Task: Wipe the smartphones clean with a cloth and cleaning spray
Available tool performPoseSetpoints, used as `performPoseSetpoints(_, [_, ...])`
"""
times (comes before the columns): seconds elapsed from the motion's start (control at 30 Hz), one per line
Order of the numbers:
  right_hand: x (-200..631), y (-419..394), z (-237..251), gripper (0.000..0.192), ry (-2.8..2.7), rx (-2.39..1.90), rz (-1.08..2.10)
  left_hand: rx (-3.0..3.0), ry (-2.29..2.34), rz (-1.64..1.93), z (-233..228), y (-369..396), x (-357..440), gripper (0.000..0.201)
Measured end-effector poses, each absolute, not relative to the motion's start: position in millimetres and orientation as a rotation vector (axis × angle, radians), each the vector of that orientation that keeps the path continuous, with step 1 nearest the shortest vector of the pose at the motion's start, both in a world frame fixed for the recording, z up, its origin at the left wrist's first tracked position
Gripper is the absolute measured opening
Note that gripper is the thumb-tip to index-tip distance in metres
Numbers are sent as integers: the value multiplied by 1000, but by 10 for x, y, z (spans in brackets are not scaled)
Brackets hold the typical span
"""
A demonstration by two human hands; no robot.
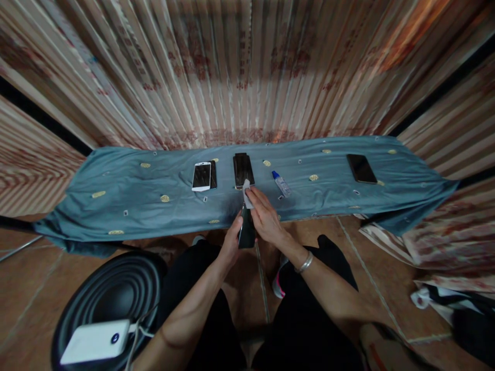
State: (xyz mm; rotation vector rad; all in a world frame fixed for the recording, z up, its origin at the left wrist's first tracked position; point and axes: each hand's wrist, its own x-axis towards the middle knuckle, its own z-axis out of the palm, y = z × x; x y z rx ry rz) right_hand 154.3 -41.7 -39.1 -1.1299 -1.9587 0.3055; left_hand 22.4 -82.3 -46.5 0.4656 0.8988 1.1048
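Near the cloth's front edge my left hand (232, 238) grips a dark smartphone (246, 233) by its side, held tilted over the gap between my knees. My right hand (266, 216) pinches a small whitish wiping cloth (247, 195) against the phone's upper end. Just beyond my hands, a dark phone (243, 169) lies on the blue cloth, apparently stacked on another. Left of it, a white-framed phone (201, 176) partly covers a darker one (213, 175). To the right lies a small clear bottle (282, 184) with a blue cap. A black phone (361, 168) rests farther right.
A blue patterned cloth (178, 208) covers the long narrow surface, with a pleated curtain (216, 72) behind. At lower left, a white power bank (96, 341) with a cable sits on a round black stool (112, 278). A dark bag-like item (474, 330) is at lower right.
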Motion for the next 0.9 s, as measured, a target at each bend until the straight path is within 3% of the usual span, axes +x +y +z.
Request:
performPoseSetpoints(0.23, [1591,-304,-441,57,-1953,-1167,300,533,870,1109,-445,-871,179,56])
performPoseSetpoints(0.57, [1641,-303,-575,54,-1836,-1229,390,498,888,1092,-357,-855,152,53])
performPoseSetpoints(0.9, [1598,-433,-411,62,-1985,-1107,270,550,921,1127,-392,-830,167,60])
